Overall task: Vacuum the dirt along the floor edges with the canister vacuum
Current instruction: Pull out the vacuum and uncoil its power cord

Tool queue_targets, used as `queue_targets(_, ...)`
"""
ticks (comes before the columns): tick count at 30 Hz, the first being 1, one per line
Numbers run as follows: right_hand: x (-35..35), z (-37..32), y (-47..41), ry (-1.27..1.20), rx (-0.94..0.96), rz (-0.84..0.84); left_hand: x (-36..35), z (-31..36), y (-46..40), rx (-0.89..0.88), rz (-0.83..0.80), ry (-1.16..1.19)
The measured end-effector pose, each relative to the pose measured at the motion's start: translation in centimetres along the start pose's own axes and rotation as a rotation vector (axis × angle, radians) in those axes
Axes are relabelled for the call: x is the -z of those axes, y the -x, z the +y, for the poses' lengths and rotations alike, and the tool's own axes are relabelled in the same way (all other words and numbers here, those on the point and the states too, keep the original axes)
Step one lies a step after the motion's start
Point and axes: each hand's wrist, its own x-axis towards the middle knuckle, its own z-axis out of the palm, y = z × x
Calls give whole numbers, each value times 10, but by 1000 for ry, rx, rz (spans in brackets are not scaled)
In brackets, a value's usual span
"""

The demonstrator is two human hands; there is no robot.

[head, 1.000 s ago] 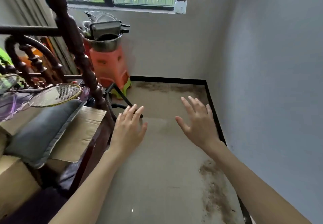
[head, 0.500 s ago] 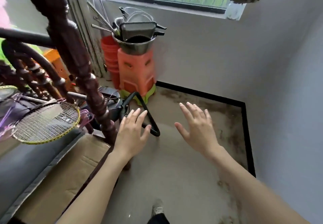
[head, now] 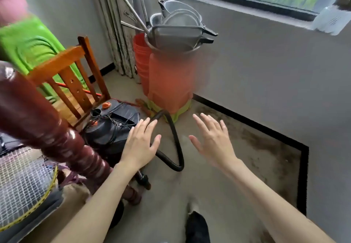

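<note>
the view is being swung left, so the vacuum [head: 112,127], earlier mostly hidden, is now being shown beside a chair [head: 76,83]. both hands, left [head: 140,146] and right [head: 214,144], are being held over the hose [head: 175,142], fingers spread apart, nothing gripped. dirt [head: 266,147] is lying along the wall edge; vacuuming is judged not yet begun.

Both hands, left [head: 140,144] and right [head: 214,142], hover flat and empty at frame centre above the canister vacuum [head: 112,125] and its looping hose [head: 175,138].

Probably a home storeroom: stacked stools [head: 169,83], pots [head: 178,32], wooden chair [head: 76,75].
</note>
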Motion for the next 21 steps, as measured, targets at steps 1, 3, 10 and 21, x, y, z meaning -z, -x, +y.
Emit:
queue_targets(1,-4,7,-20,-3,24,-11,-4,-2,-15,31,4,-1)
queue_targets(3,-10,21,-58,-5,76,-47,-10,-5,-43,92,22,-12)
queue_targets(10,-19,62,-184,-13,315,-176,-27,-1,-119,341,60,14)
queue_targets(21,-95,28,-291,-20,600,-424,-51,-58,-136,705,108,33)
